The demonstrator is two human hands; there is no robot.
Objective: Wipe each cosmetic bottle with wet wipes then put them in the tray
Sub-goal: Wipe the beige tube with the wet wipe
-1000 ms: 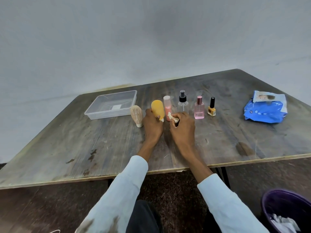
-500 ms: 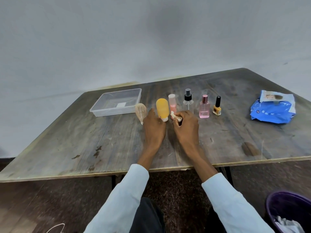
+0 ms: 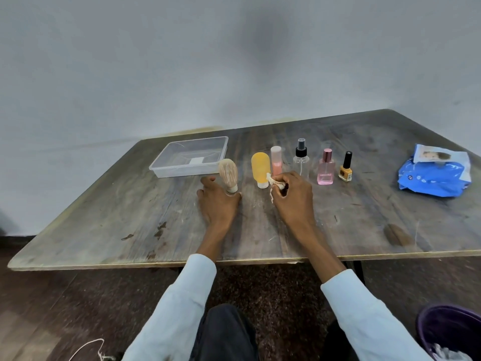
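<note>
Bottles stand in a loose row across the middle of the worn wooden table [image 3: 130, 220], none of them in the clear plastic tray [image 3: 166, 169] yet. From left to right: a beige, egg-shaped bottle with a streaky wood-grain look [image 3: 228, 175], a soft orange tube standing on its white cap [image 3: 260, 168], a slim pink bottle with a pale pink cap [image 3: 276, 160], a clear spray bottle with a black pump [image 3: 301, 158], a square pink glass perfume bottle with a rose-metal cap [image 3: 326, 167], and a small yellow nail-polish bottle with a tall black cap [image 3: 346, 167].

The left hand [image 3: 218, 204] rests on the table at the base of the beige bottle, fingers loosely curved beside it; whether its grip has closed on the bottle I cannot tell. The right hand [image 3: 294, 198] is curled in a closed grip on a crumpled off-white wet wipe [image 3: 276, 184], just near the orange tube and the pink bottle.

The tray sits at the far left, just beyond the beige bottle. Well apart on the right lies a blue wet-wipe packet with a white flap [image 3: 437, 173]. Below the table's near right corner stands a purple bin [image 3: 442, 327] with crumpled white wipes inside.
</note>
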